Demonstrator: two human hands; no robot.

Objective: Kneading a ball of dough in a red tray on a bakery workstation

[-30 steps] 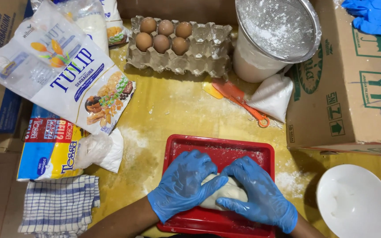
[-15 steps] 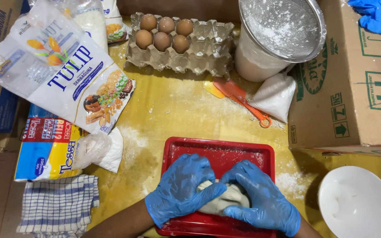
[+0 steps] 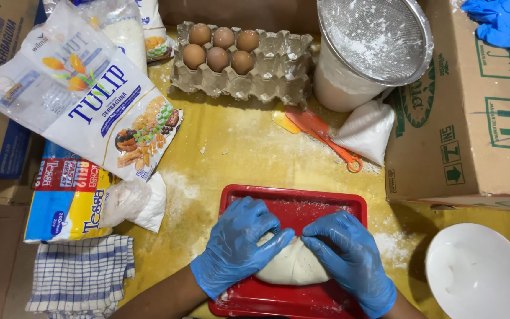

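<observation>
Dough [image 3: 290, 266] lies formed into one smooth pale lump in the red rectangular tray [image 3: 293, 204] at the near edge of the yellow table [image 3: 237, 142], so mixing appears complete and kneading or shaping appears to be the step in hand; nothing shows it portioned or finished. Left hand [image 3: 234, 248] and right hand [image 3: 349, 260], both in blue gloves, press on the lump from either side, fingers curled over its top and fingertips nearly meeting. Loose flour dusts the tray floor and the table beside it. To the right stands a white bowl [image 3: 476, 272], seemingly holding only a floury film. A checked cloth [image 3: 81, 274] lies to the left. Further back, a small knotted bag of white powder [image 3: 367, 130] rests beside an orange spatula [image 3: 326, 136]. A floury sieve [image 3: 376, 38] sits on a pale container. Farthest, the egg tray [image 3: 267, 71] holds six brown eggs [image 3: 219, 47], its other cups vacant.
</observation>
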